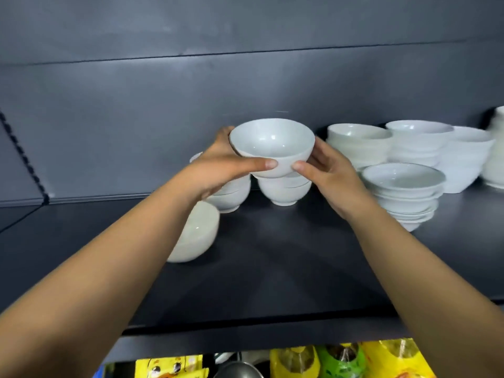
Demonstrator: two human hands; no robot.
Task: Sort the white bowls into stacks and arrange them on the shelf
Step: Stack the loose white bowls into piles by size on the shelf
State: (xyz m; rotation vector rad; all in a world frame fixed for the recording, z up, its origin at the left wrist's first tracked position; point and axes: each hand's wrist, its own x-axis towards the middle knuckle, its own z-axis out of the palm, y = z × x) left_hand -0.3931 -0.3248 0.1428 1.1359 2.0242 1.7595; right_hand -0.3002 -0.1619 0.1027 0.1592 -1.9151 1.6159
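Observation:
Both hands hold one white bowl [272,144] upright, tilted a little toward me, just above a short stack of white bowls [285,190] on the dark shelf [272,263]. My left hand [223,165] grips its left side, thumb on the front wall. My right hand [330,173] grips its right side the same way. Another stack of bowls [233,197] stands behind my left wrist, partly hidden. A single larger bowl [195,236] lies tipped on its side under my left forearm.
To the right stand a stack of shallow wide bowls [403,192] and taller stacks [360,144] [420,140] [463,159] near the back wall. A white vessel [496,148] is cut off at the right edge. Yellow and green packages [341,361] fill the shelf below.

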